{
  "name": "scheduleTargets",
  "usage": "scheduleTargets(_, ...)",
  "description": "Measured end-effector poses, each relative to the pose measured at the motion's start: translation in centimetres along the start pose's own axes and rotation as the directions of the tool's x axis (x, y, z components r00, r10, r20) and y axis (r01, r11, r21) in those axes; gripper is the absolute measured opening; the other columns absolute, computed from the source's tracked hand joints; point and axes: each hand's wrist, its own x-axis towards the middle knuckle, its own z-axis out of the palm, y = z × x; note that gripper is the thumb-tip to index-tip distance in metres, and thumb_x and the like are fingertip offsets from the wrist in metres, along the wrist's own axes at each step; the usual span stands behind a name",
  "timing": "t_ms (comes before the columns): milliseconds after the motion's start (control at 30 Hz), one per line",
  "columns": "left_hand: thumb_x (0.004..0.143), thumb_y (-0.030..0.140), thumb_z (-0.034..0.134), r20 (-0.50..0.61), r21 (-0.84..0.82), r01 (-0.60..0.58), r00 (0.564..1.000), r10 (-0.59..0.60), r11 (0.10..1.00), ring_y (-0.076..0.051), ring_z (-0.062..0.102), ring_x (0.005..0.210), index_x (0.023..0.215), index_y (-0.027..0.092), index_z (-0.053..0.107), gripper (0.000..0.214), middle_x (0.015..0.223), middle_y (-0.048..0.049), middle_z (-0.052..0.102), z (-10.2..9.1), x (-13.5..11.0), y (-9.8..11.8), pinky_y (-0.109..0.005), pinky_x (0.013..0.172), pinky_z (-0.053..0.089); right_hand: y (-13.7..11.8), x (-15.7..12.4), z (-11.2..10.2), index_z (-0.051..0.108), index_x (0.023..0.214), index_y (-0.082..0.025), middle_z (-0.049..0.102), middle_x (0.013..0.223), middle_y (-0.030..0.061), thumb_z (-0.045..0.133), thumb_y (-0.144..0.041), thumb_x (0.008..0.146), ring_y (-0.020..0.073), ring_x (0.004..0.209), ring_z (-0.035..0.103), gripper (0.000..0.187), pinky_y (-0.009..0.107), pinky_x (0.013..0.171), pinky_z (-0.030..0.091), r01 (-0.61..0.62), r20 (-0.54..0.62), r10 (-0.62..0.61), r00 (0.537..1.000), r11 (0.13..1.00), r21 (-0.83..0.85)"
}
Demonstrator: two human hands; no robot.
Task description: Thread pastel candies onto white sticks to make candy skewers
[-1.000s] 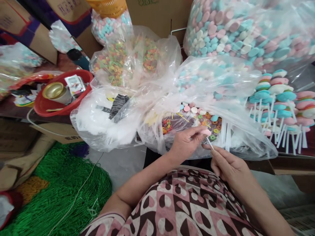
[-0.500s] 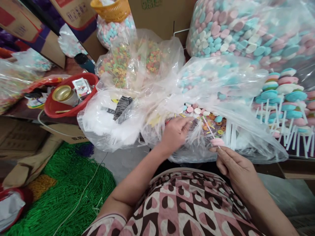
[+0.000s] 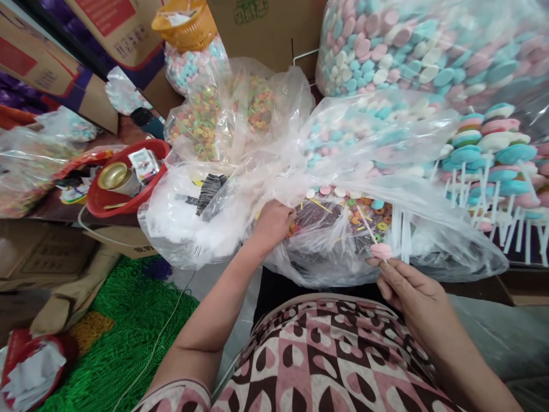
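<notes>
Between the thumb and fingers of my right hand (image 3: 405, 286) is a thin pale stick, with a pink marshmallow (image 3: 381, 251) threaded on it just above the fingertips. The bare end of the stick (image 3: 366, 222) points up and away over the plastic. My left hand (image 3: 274, 222) is at the left side of the clear plastic bag (image 3: 330, 269), fingers curled down beside a few small ring candies (image 3: 294, 229); its fingertips are partly hidden. Ring candies (image 3: 381, 214) and small marshmallows (image 3: 325, 190) lie loose on the dark surface ahead.
Marshmallow skewers (image 3: 493, 154) with white sticks stand at the right. A large marshmallow bag (image 3: 412, 51) fills the back right; a bag of ring candies (image 3: 201, 120) stands back left. A red basin (image 3: 100, 201) holds a gold bowl. Green cord (image 3: 124, 320) covers the floor at left.
My left hand has moved left, from the middle of the work surface to the candies at the bag's left side. My right hand holds the stick and pink marshmallow in nearly the same place.
</notes>
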Motion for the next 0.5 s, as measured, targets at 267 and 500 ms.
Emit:
scheduleTargets(267, 0.079, 0.034, 0.066, 0.036, -0.873, 0.213, 0.925, -0.378, 0.439, -0.013, 0.059, 0.068, 0.086, 0.016, 0.067, 0.019, 0.076, -0.0014, 0.067, 0.5, 0.3, 0.6, -0.026, 0.064, 0.046, -1.2, -0.5, 0.7, 0.070, 0.096, -0.016, 0.044, 0.051, -0.0044, 0.061, -0.056, 0.083, 0.0106, 0.048, 0.035, 0.043, 0.024, 0.048, 0.026, 0.046, 0.061, -0.037, 0.997, 0.987, -0.157)
scheduleTargets(500, 0.067, 0.032, 0.081, 0.235, -0.970, 0.211, 0.941, -0.244, -0.123, -0.006, 0.053, 0.055, 0.079, 0.015, 0.064, 0.027, 0.064, 0.0022, 0.059, -0.4, -0.1, 3.8, -0.019, 0.049, 0.036, -1.9, -1.1, 2.3, 0.070, 0.096, -0.017, 0.041, 0.043, -0.0057, 0.052, -0.055, 0.086, 0.0114, 0.041, 0.035, 0.043, 0.025, 0.044, 0.028, 0.082, 0.201, -0.022, 0.979, 0.953, -0.293)
